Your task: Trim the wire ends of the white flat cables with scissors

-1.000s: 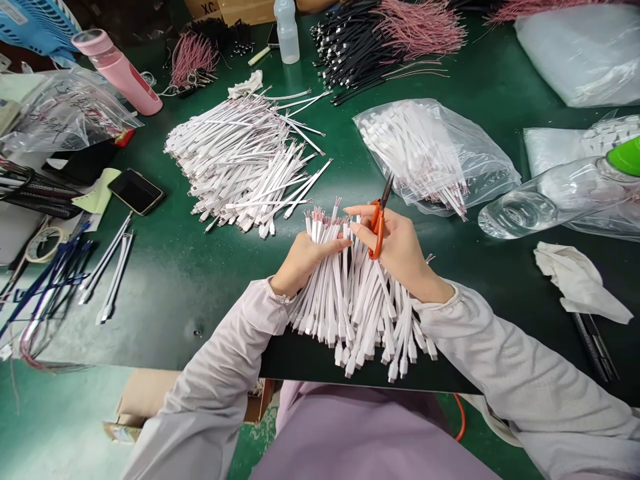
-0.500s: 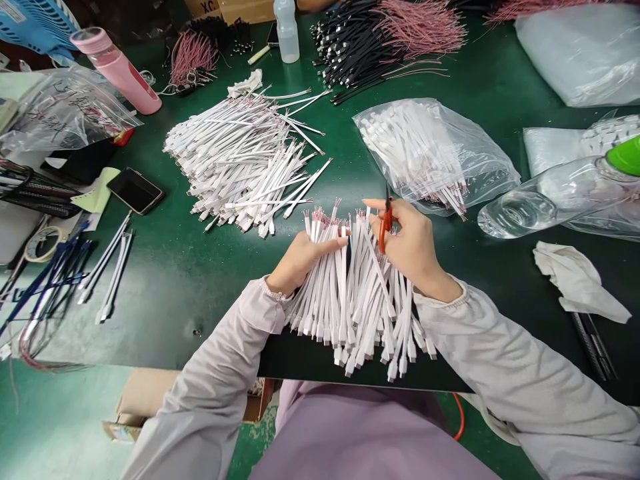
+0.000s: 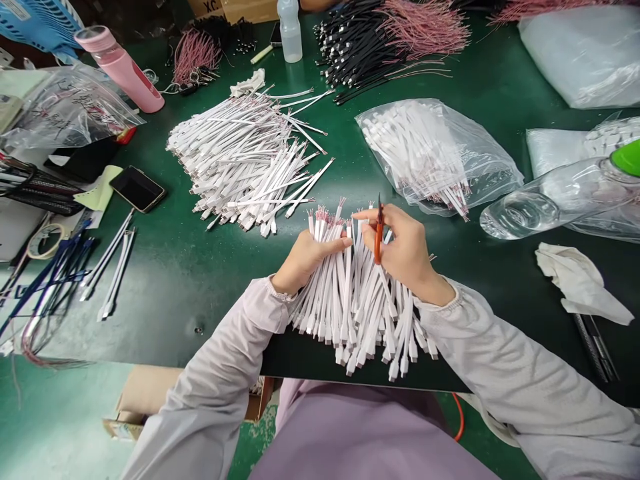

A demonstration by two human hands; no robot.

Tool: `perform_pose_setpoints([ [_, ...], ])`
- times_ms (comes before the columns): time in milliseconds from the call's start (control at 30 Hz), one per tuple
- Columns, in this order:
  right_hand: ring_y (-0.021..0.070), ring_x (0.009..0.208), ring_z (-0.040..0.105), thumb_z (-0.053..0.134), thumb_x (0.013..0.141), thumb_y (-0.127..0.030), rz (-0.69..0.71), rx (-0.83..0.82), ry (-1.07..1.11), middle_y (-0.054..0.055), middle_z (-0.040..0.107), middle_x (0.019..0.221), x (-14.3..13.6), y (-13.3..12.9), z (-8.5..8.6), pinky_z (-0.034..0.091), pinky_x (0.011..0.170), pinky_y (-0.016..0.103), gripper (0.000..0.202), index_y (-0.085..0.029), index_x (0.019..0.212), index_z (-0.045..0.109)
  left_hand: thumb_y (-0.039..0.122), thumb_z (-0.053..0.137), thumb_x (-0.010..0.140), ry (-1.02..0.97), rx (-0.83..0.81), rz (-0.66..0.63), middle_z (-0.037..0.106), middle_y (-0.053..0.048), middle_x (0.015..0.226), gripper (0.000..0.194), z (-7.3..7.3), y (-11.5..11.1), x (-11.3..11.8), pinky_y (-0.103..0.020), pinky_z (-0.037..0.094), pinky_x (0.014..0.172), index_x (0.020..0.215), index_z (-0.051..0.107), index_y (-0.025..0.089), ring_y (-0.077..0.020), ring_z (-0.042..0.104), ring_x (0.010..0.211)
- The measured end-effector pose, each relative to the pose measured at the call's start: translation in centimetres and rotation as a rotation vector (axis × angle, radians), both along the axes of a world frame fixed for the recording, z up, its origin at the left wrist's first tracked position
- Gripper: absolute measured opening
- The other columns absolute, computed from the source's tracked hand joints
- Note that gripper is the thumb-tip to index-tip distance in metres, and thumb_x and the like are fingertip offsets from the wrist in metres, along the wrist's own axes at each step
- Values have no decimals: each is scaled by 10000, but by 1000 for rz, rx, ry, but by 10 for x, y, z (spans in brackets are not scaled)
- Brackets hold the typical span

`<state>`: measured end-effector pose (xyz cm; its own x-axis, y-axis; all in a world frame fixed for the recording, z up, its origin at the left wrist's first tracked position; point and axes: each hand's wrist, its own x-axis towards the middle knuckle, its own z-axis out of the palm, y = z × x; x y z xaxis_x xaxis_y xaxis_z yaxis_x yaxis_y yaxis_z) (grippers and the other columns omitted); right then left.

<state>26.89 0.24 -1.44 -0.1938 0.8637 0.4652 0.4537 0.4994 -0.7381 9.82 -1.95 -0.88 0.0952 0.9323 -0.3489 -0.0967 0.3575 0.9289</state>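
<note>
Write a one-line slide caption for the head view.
Left hand gripping white cables, right hand holding orange-handled scissors, above a green table.

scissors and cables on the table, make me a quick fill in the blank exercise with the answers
The right hand holds the scissors, whose blades point ____ from the person.
The left hand grips cables that are coloured ____.
The large clear bottle has a ____ cap.
The upper-left bottle is ____.

Missing words: away; white; green; pink
</note>
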Motion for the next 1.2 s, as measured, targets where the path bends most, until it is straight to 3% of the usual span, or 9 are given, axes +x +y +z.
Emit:
perform_pose_setpoints([
  [100, 165, 641, 568, 646, 810, -300, -10, -224, 73, 22, 643, 702, -3, 2, 0, 445, 650, 312, 131, -178, 828, 691, 335, 818, 690, -21, 22, -55, 719, -54, 950, 331, -4, 0, -1, -316, 464, 834, 941, 716, 145, -192, 638, 870],
  [167, 179, 671, 588, 661, 796, -312, -37, -264, 74, 43, 675, 733, -2, 4, -1, 445, 655, 315, 148, -176, 738, 659, 349, 791, 721, -38, 21, -92, 728, -72, 1026, 359, -5, 0, -3, -331, 468, 871, 1013, 730, 149, -216, 650, 933],
  [367, 189, 640, 559, 591, 808, -238, -105, -76, -105, 51, 614, 684, 11, 7, -4, 412, 600, 308, 203, -199, 609, 584, 311, 849, 656, -28, -27, -42, 727, -85, 1020, 395, -3, 0, -6, -351, 486, 857, 988, 711, 145, -229, 654, 921],
  [533, 171, 662, 542, 541, 823, -173, 65, -19, -79, 35, 591, 732, 9, 2, -2, 433, 643, 300, 165, -200, 745, 684, 324, 849, 652, -52, 44, -41, 709, -58, 951, 394, -6, 1, -2, -339, 462, 856, 953, 683, 132, -214, 634, 906],
  [700, 180, 695, 566, 544, 799, -129, 135, -13, -42, 20, 584, 741, 7, 0, -2, 438, 650, 297, 240, -213, 916, 736, 309, 842, 664, -60, 116, -48, 703, -64, 1037, 436, -9, 1, -1, -331, 446, 905, 1032, 680, 139, -221, 619, 1002],
  [1000, 193, 720, 600, 537, 767, -72, 126, 129, -70, 40, 626, 755, 6, 2, -3, 469, 659, 307, 200, -213, 750, 678, 347, 852, 655, 25, 120, -42, 702, -50, 950, 379, -12, 0, -1, -331, 462, 836, 938, 689, 154, -207, 620, 901],
  [1200, 183, 658, 568, 533, 767, -73, 64, 202, -54, 31, 594, 696, 7, 2, -4, 432, 602, 302, 196, -198, 768, 684, 343, 858, 645, 41, 101, -32, 690, -44, 877, 342, -12, 0, -1, -342, 473, 791, 873, 681, 161, -207, 618, 840],
])
